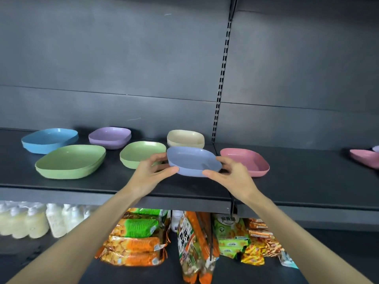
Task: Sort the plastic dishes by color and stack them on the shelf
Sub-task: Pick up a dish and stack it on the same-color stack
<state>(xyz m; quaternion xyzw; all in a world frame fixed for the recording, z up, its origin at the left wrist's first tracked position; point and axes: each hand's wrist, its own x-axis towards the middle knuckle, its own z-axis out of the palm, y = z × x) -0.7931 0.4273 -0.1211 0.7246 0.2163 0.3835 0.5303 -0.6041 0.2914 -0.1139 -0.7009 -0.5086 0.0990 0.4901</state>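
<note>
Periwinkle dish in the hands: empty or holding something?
Empty. The periwinkle dish shows a bare inside; the left hand and right hand grip its opposite edges.

I face a dark grey back panel (123,58) with a slotted upright (222,74); below sit snack packets (135,242) and, seemingly, pale bottles (30,220).

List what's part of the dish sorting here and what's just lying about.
Job: periwinkle dish in left hand and right hand; blue dishes, purple dish, large green dishes, small green dish, cream dishes, pink dish, shelf.
Lying about: snack packets, pale bottles below.
</note>
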